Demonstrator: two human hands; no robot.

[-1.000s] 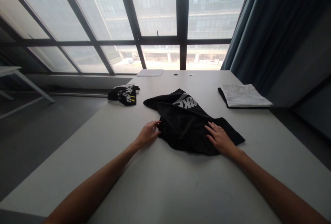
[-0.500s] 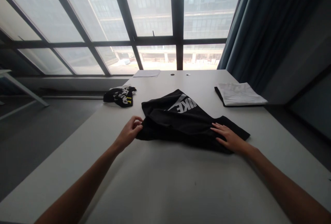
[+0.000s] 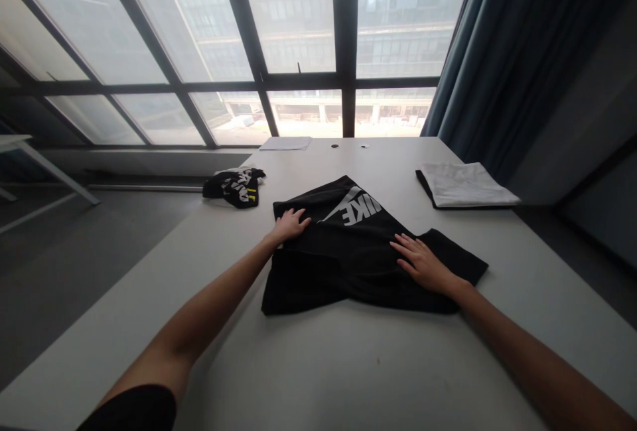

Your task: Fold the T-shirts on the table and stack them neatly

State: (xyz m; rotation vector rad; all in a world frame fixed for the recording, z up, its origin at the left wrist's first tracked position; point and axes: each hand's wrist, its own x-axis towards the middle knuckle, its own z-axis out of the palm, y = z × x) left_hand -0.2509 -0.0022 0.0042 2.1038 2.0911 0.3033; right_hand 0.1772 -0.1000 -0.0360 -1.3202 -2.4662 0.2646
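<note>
A black T-shirt with a white NIKE print lies spread on the white table in front of me, its lettering upside down from where I stand. On its left side, my left hand rests palm down with the fingers stretched out over the cloth. Toward the right, my right hand lies flat on the fabric, fingers apart, near a sleeve that points right. Small creases run across the middle of the shirt. Both palms hide the cloth beneath them.
A crumpled black-and-white garment sits at the table's left edge. Folded white and black cloth lies at the right. Paper sheets are at the far end of the white table, before windows and a dark curtain.
My left hand has let go of the shirt's near left edge and moved forward onto it. The near part of the shirt now lies flatter and reaches closer to me. My right hand shifted slightly left.
</note>
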